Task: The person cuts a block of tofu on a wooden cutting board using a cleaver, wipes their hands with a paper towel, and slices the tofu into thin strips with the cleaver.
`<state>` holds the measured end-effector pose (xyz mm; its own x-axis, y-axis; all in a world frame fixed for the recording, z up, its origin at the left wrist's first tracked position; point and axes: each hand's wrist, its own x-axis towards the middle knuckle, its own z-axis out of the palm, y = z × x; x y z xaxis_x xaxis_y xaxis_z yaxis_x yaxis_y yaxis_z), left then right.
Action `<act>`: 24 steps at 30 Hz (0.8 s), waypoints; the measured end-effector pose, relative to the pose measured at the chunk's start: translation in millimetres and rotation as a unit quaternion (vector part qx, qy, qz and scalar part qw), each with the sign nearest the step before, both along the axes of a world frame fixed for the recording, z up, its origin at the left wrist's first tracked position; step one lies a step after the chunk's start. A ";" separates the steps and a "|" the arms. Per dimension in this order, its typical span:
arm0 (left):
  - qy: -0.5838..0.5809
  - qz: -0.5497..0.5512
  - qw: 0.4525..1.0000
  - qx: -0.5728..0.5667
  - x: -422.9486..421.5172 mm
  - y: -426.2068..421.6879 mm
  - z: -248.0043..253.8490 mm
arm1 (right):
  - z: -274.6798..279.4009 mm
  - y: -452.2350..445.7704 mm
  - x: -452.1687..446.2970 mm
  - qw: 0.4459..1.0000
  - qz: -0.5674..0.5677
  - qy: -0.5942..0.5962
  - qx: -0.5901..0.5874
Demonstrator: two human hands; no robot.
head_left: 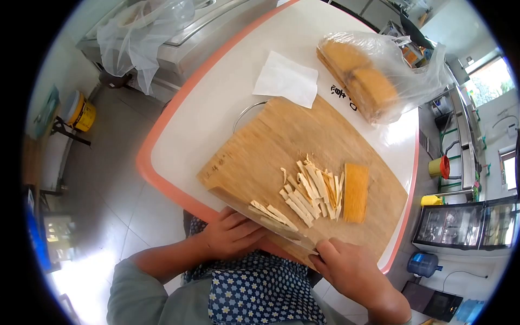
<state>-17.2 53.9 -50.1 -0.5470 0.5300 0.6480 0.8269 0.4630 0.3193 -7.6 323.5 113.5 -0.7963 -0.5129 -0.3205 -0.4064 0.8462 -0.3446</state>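
Note:
My right hand [346, 265] is closed round the handle of a kitchen knife [265, 219], whose wide blade lies slanted along the near edge of a wooden cutting board [260, 146]. Close behind the blade, my left hand [233, 233] has its fingers stretched out; its fingertips are partly hidden. A few pale strips [274, 214] lie just beyond the blade. In the middle of the board is a loose heap of cut strips [314, 189], pale inside with tan edges, like pressed tofu. To its right sits an uncut orange-brown slab [356, 193].
A clear plastic bag [379, 76] with more orange-brown slabs stands on the white table [216, 92] at the far right. White paper [287, 79] touches the board's far edge. Off the table are a steel counter [184, 43] and a blue water jug [423, 264].

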 end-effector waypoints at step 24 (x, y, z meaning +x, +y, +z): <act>-0.029 -0.005 0.999 -0.013 -1.4 0.0 4.7 | -9.6 -8.5 17.6 0.996 -0.072 -0.044 -0.003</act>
<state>-18.7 53.8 -45.3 -0.5783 0.5516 0.6010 0.8116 0.4634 0.3556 10.0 315.0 103.9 -0.8303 -0.3981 -0.3901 -0.2495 0.8913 -0.3786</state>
